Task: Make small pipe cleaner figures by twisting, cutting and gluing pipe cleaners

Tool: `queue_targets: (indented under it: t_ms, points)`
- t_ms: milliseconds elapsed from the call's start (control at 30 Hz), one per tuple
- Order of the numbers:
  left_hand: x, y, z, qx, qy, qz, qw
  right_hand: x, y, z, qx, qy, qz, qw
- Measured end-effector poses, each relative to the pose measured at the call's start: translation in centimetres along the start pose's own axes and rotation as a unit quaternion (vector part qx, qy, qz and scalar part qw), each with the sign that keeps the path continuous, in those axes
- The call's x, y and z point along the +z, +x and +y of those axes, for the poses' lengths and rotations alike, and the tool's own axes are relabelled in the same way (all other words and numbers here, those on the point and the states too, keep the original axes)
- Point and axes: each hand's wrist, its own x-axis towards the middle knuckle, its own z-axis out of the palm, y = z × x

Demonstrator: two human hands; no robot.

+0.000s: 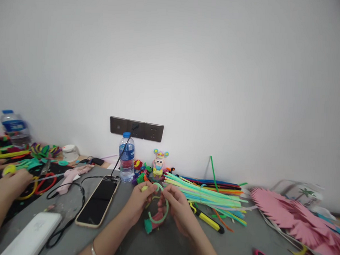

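Observation:
In the head view, a light green pipe cleaner (166, 211), bent into a curve, runs between both hands over the grey table. My left hand (140, 202) pinches it near its upper end, and a small yellow piece shows by the fingertips. My right hand (180, 207) closes its fingers on the same pipe cleaner from the other side. Under the loop sits a pink and green fuzzy piece (151, 225); I cannot tell whether the fingers touch it. A small figure with round eyes (158, 165) stands just behind the hands.
Bundled pipe cleaners (212, 195) and a yellow utility knife (209, 221) lie to the right. Pink zigzag-edged paper (292, 219) fills the far right. Leftward are a water bottle (126, 159), a phone (99, 203), a white power bank (32, 234) and another person's hand (13, 186).

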Motion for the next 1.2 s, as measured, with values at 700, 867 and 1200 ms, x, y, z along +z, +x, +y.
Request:
queue_targets:
  t_ms: [700, 867, 1200]
  points:
    - [0.9, -0.7, -0.1, 0.004, -0.047, -0.044, 0.998, -0.3, 1.2, 1.0, -0.062, -0.123, 0.004, 0.991]
    - [0.8, -0.8, 0.3, 0.001, 0.030, -0.040, 0.999, -0.9, 1.1, 0.6, -0.074, -0.140, -0.026, 0.987]
    - [0.2, -0.5, -0.5, 0.005, 0.198, -0.076, 0.977, -2.8, -0.7, -1.6, -0.018, -0.264, -0.119, 0.957]
